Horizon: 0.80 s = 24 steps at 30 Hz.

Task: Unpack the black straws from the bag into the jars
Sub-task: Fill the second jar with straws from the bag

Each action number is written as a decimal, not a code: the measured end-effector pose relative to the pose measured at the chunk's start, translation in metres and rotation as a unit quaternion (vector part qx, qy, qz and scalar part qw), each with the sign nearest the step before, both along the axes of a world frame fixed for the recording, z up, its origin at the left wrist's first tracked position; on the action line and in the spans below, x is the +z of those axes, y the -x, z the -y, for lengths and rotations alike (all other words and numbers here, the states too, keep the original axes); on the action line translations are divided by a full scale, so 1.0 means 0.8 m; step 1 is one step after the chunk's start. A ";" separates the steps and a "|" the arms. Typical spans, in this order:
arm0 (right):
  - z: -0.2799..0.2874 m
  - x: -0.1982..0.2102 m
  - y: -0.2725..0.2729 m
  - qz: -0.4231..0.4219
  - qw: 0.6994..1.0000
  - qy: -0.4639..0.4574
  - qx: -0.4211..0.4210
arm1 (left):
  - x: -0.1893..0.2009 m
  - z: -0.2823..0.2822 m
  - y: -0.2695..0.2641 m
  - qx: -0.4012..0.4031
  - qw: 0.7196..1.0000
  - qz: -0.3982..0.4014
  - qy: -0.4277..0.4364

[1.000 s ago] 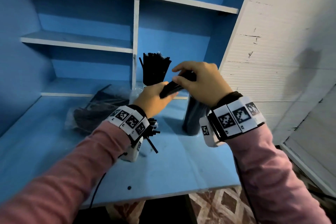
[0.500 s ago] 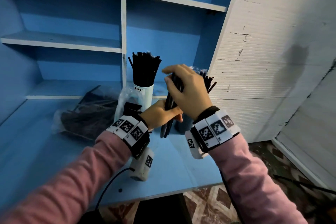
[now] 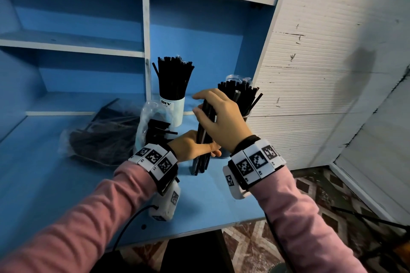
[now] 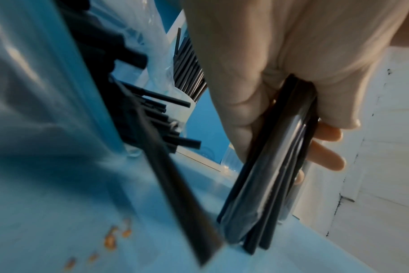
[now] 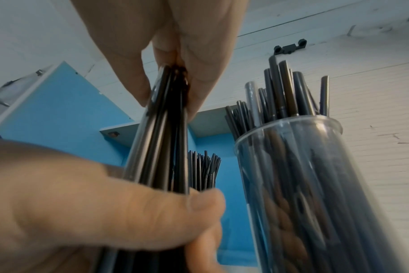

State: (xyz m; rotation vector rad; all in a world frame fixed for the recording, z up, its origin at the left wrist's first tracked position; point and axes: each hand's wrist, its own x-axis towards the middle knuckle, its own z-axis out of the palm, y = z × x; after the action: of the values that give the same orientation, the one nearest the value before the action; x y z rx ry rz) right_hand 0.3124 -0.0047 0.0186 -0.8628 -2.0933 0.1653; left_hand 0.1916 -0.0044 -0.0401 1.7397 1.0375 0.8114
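- Now stood upright: bundle of black straws (image 3: 203, 139), lower ends tapped on the desk (image 3: 66, 184) near its right edge, just before the clear jar (image 5: 315, 184).
- Gripped low by left hand (image 3: 190, 147), pinched at top by right hand (image 3: 221, 117).
- Tilted and held higher a second ago; probably squared for the jar.
- Bag (image 3: 99, 137) left at back left.

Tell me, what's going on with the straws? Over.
Both hands, left and right, grip a straw bundle upright, ends on the table. Clear jar beside it, partly filled. Nothing in the way.
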 end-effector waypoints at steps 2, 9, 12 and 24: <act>0.002 0.003 -0.001 -0.012 1.000 0.015 0.004 | -0.002 0.001 -0.001 0.012 1.000 -0.005 0.002; 0.016 0.020 -0.020 -0.158 0.982 0.105 -0.023 | 0.008 0.006 -0.004 0.057 0.995 0.078 0.007; 0.018 0.029 -0.026 -0.119 0.981 0.150 -0.025 | 0.023 0.007 -0.009 0.031 0.995 0.090 -0.018; -0.016 0.081 -0.046 -0.070 0.992 0.100 -0.024 | 0.026 -0.006 -0.039 0.123 0.972 0.138 -0.148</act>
State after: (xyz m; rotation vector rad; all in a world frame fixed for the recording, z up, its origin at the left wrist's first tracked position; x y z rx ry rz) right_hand 0.3492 0.0078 0.0836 -0.9895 -1.9467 0.4047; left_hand 0.2228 0.0001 -0.0192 1.6956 0.9895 1.3828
